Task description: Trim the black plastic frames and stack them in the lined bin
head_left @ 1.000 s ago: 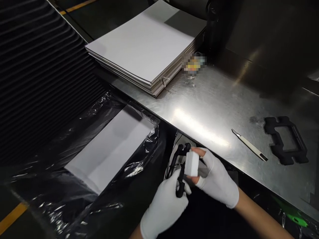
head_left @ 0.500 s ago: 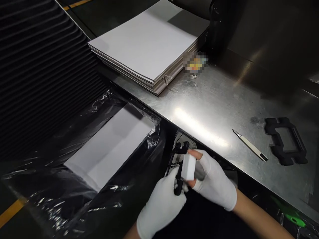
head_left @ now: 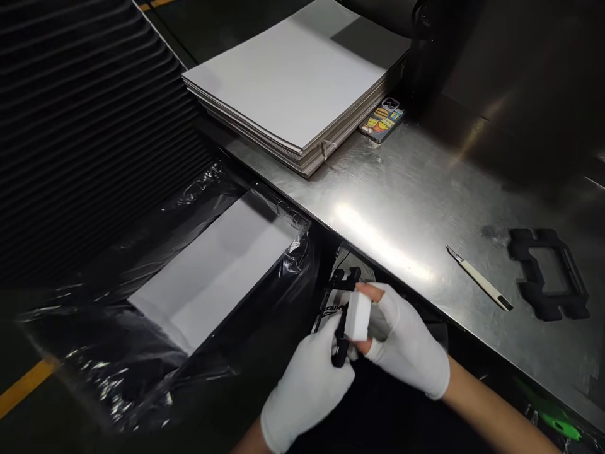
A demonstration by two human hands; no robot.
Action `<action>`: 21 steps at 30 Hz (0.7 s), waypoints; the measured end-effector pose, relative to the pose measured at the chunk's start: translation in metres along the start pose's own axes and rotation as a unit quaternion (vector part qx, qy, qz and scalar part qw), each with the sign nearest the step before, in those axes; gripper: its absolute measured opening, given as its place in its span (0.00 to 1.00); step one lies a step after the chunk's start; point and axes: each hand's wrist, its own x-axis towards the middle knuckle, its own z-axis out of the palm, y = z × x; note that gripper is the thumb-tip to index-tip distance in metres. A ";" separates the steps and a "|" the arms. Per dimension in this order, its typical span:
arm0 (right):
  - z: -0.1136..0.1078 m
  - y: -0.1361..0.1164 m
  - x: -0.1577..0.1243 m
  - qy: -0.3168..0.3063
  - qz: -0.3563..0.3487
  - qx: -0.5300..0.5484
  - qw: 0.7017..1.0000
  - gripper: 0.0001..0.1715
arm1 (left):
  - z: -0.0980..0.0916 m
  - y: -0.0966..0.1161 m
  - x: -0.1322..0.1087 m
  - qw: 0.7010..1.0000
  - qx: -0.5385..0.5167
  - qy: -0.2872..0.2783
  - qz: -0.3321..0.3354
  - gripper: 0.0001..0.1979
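Observation:
Both of my hands wear white gloves and meet in front of me, just off the metal table's edge. My left hand [head_left: 312, 372] is closed around a black foam piece [head_left: 339, 350], mostly hidden by the fingers. Between bare thumb and fingertips, my right hand [head_left: 401, 334] pinches a small white block [head_left: 358, 316], held against or very close to the black piece. On the table to the right lie a cream-handled craft knife [head_left: 479, 278] and a notched black foam frame [head_left: 548, 271] with a rectangular opening.
A thick stack of white sheets [head_left: 302, 75] sits on the metal table [head_left: 406, 202], with a phone [head_left: 382, 120] in a sticker-covered case beside it. At left, a black plastic bag [head_left: 108, 353] has a white panel [head_left: 217, 271] on it. Ridged dark sheets [head_left: 85, 126] stand behind.
The view has shifted slightly, so the table items sit a little further right. Both hands keep nearly the same pose, still holding the white block and the black foam piece together.

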 end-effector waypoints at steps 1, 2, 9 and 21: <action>-0.001 0.000 0.000 -0.006 -0.007 0.000 1.000 0.43 | 0.000 -0.001 0.000 1.000 0.004 0.003 0.000 0.18; -0.001 0.001 0.000 0.001 -0.001 -0.006 1.000 0.43 | 0.001 -0.001 -0.001 1.000 0.006 0.002 0.000 0.18; -0.001 0.001 0.003 0.000 -0.015 0.006 1.000 0.46 | 0.002 0.000 0.000 1.000 0.014 0.000 -0.010 0.16; -0.058 0.005 -0.002 0.162 0.202 0.013 0.966 0.42 | -0.001 -0.010 0.009 0.997 -0.057 -0.060 -0.011 0.24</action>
